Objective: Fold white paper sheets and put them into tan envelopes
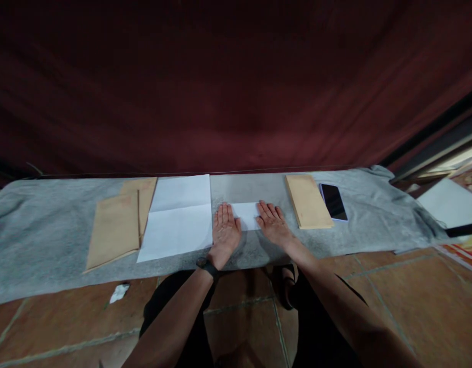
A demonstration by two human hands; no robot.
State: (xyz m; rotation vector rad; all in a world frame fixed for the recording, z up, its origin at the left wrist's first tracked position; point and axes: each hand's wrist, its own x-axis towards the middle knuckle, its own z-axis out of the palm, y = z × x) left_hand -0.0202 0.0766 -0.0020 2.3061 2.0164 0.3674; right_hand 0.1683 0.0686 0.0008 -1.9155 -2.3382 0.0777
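A small folded sheet of white paper (245,216) lies on the grey cloth in front of me. My left hand (225,229) rests flat over its left end, fingers stretched out and pointing away from me. Over the right end lies my right hand (273,223), palm down with the fingers slightly spread. The paper's middle shows between the two hands; its ends are hidden under them. Just left of my left hand is a larger white sheet (178,225), unfolded, with a crease across it.
Brown envelopes (115,227) lie loosely at the left. To the right sits a stack of brown envelopes (308,202) against a phone (334,201). Grey cloth (381,214) covers the long surface, with a dark red curtain (236,102) behind. Crumpled white tissue (119,292) is on the tiled floor.
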